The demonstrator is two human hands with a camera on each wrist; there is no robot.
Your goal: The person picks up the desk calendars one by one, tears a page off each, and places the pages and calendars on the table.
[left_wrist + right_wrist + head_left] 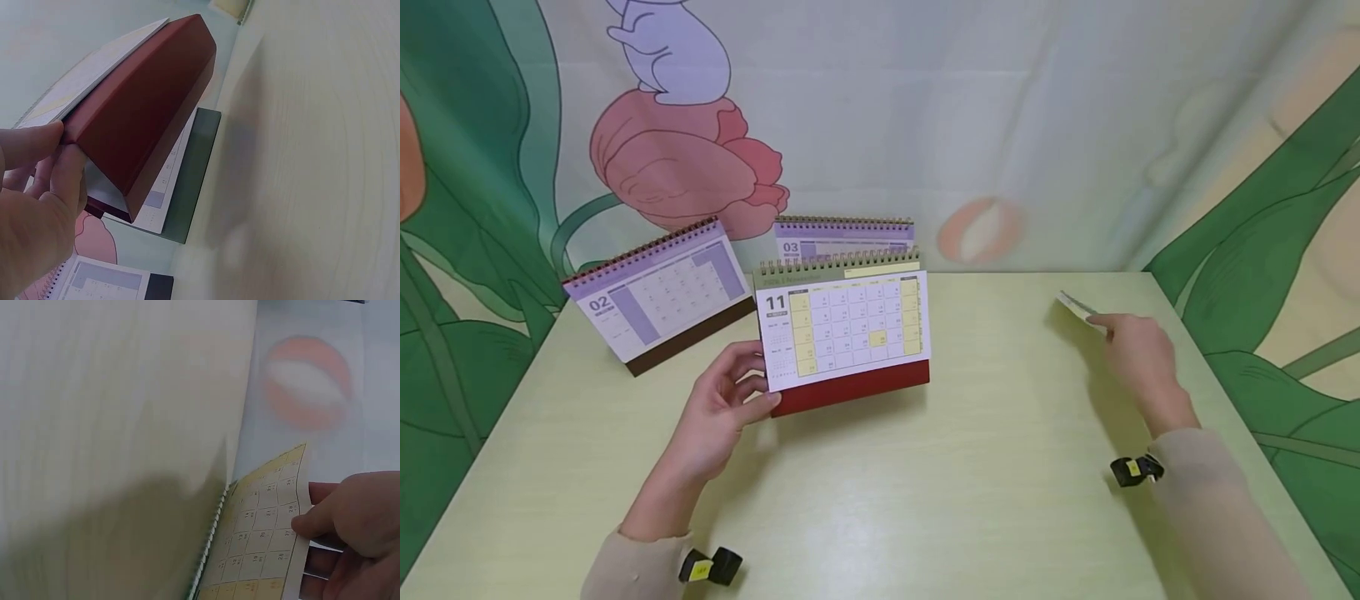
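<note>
In the head view my left hand (718, 408) grips the lower left corner of a desk calendar (850, 321) with a red base, its page showing 11. The left wrist view shows that red base (147, 94) tilted and raised off the table, thumb on the front, fingers at the open end. Over at the right, my right hand (1142, 354) pinches a thin spiral-bound calendar (1073, 307), seen nearly edge-on. Its page (256, 534), with a grid and yellow columns, lies between thumb and fingers in the right wrist view; its lower part is cut off.
A purple calendar (666, 292) showing 02 stands angled at the back left. Behind the held calendar, another purple one (850, 225) showing 03 is mostly hidden. A printed curtain (880, 125) hangs along the back edge of the pale table (970, 483).
</note>
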